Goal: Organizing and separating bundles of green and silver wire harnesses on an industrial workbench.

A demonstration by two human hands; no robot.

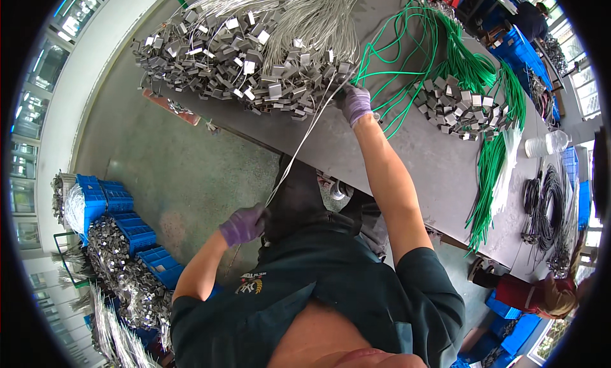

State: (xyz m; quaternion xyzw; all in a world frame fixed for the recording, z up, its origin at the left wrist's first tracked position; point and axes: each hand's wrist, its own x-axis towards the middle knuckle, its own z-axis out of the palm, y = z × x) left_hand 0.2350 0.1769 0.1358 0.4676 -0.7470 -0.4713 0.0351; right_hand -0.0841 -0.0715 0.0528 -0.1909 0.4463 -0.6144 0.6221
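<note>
Purple gloves with darker fingers cover both my hands. My left hand (244, 225), low in front of my body, is closed round the lower end of a few thin pale wires (298, 148). They run taut up to my right hand (355, 104), which is closed on their upper end at the table's edge of the pile. Beside my right hand lies a big heap of small silver metal blocks (248, 67), with long pale wires (318, 18) fanning out behind. Loose green cords (398, 72) lie just right of my right hand. The fingertips of both hands are partly hidden.
On the grey table (439, 170), further right, are silver blocks on green cords (461, 107), a clear plastic jar (547, 144) and black cable coils (550, 205). Blue crates (133, 231) and metal parts stand at left. Another person (534, 295) is at lower right.
</note>
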